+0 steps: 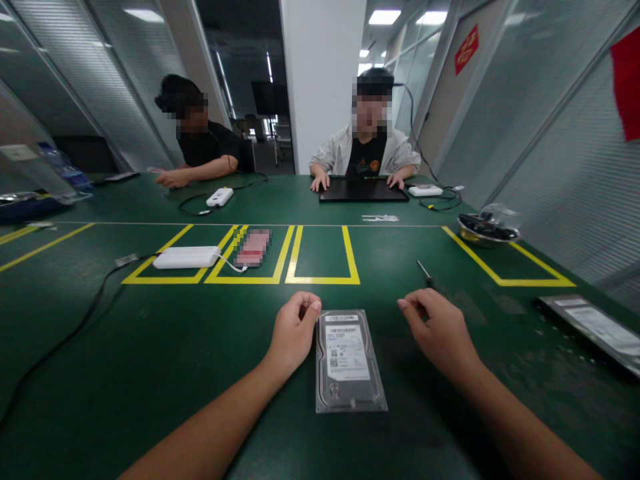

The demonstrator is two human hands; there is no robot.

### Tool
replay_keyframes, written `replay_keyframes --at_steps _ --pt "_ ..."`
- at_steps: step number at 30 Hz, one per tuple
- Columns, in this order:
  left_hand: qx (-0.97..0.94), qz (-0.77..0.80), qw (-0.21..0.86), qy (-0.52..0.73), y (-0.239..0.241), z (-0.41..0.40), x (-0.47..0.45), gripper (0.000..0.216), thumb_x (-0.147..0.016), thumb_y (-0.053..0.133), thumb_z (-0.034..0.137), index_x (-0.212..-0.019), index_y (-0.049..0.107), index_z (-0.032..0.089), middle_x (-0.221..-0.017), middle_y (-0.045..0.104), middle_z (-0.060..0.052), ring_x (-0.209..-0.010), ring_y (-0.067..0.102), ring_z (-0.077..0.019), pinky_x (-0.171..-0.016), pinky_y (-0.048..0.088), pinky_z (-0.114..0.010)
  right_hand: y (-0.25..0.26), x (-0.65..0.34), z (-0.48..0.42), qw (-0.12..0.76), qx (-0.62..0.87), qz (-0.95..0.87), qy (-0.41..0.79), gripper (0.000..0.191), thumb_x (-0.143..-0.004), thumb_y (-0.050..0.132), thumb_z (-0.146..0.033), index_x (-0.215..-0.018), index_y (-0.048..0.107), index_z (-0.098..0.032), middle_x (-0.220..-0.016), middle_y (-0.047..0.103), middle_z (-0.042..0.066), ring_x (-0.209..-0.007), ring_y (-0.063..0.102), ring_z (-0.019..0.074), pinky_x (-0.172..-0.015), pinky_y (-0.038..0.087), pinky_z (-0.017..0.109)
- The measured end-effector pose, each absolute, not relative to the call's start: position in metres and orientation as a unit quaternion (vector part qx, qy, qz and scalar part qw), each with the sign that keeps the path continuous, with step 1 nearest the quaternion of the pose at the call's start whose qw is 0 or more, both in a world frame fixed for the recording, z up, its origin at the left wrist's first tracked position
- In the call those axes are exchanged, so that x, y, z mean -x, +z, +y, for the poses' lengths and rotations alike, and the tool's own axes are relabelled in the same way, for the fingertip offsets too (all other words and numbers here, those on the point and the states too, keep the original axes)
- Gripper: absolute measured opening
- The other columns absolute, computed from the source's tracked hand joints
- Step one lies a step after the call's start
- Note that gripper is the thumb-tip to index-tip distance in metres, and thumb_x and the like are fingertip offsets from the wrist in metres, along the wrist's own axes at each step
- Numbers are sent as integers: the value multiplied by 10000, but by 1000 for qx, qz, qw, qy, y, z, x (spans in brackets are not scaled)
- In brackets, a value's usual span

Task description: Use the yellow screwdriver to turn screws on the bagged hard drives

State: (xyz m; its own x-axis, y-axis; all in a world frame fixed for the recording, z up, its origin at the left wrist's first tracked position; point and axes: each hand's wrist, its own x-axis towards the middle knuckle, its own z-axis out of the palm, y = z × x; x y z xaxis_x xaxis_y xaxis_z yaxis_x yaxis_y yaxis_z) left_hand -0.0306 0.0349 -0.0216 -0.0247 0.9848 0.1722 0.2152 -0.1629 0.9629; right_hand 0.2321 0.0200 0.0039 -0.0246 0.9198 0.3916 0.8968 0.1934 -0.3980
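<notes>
The left hand [294, 331] had its fingers curled inward, thumb drawn up close to the index finger; whether the tips met, or pinched anything small, could not be determined. The fingertips lay at the far left corner of a hard drive [347, 363], and contact with its edge could not be confirmed. The right hand [444, 335] was likewise curled, thumb bent toward the index finger, and whether it gripped anything could not be established. A screwdriver [425, 270] lay just beyond its knuckles, metal shaft pointing away, its dark handle partly hidden by the hand. The hard drive rested flat on the green table [240, 427], label up (print too small to read), between the two forearms. Toward the far right, a shallow gold-coloured bowl [481, 238] held a heap of dark items, not individually identifiable, with a clear plastic bag [503, 215] behind them. A second hard drive [597, 327] lay near the right edge, small pale specks beside it. Both forearms reached in from the near edge and angled toward each other, the backs of the hands turned largely upward and the wrists low over the table.
</notes>
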Motion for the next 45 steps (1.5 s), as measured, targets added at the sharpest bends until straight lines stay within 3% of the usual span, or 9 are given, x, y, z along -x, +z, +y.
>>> replay_keyframes --at_steps 5,8,15,22,26,30,33,40,45 --pt "-610 529 359 468 -25 38 37 167 -893 564 309 -805 598 171 -697 588 12 -653 551 -150 -609 407 -240 -1 -270 40 161 722 -663 -117 307 -931 435 -275 -1140 609 -132 -1084 569 180 -933 553 300 -789 444 408" --pt "-628 521 359 452 -26 38 39 145 -893 564 290 -823 613 173 -717 614 7 -666 574 -157 -614 418 -244 -3 -277 44 56 766 -629 -123 348 -941 456 -339 -1202 578 -144 -1081 559 186 -913 567 311 -721 457 390" --pt "-708 527 268 387 -24 37 46 120 -898 539 211 -833 636 184 -802 653 -11 -769 603 -183 -687 422 -275 -5 -281 49 27 795 -602 -74 367 -954 394 -327 -1231 535 -131 -999 558 197 -844 607 327 -634 453 382" --pt "-729 528 238 366 -22 35 47 138 -906 530 186 -811 630 191 -806 646 -5 -768 601 -180 -704 413 -284 -5 -291 54 91 799 -594 2 424 -948 321 -312 -1251 587 -182 -886 582 170 -729 612 296 -628 452 411" --pt "-725 530 239 369 -24 34 46 140 -913 522 195 -819 625 191 -810 655 -8 -774 607 -181 -711 415 -284 -3 -278 54 192 747 -636 36 399 -968 289 -305 -1166 617 -191 -938 631 99 -873 614 223 -774 468 332" --pt "-714 537 250 374 -24 35 45 144 -918 518 221 -819 618 189 -799 651 -8 -753 600 -179 -699 414 -283 -6 -249 44 346 670 -652 72 463 -931 464 -480 -1286 496 -184 -825 602 25 -651 564 157 -616 464 264" --pt "-715 535 242 379 -23 35 44 148 -913 524 229 -797 604 186 -789 631 -7 -745 584 -175 -686 405 -282 -12 -226 31 429 574 -694 62 280 -934 510 -387 -1136 550 -197 -917 627 48 -731 608 162 -663 485 274" --pt "-697 544 258 390 -23 34 45 153 -911 531 251 -790 593 183 -749 624 2 -699 578 -163 -651 403 -269 -24 -197 10 351 454 -810 121 166 -975 423 -223 -1114 512 -236 -1045 675 51 -980 652 187 -836 541 342" --pt "-689 539 274 400 -23 34 46 142 -907 537 265 -822 612 180 -741 639 4 -677 590 -156 -635 419 -255 -18 -190 1 256 390 -871 155 386 -943 509 -286 -1299 389 -202 -1401 514 131 -1370 412 259 -1130 349 551"
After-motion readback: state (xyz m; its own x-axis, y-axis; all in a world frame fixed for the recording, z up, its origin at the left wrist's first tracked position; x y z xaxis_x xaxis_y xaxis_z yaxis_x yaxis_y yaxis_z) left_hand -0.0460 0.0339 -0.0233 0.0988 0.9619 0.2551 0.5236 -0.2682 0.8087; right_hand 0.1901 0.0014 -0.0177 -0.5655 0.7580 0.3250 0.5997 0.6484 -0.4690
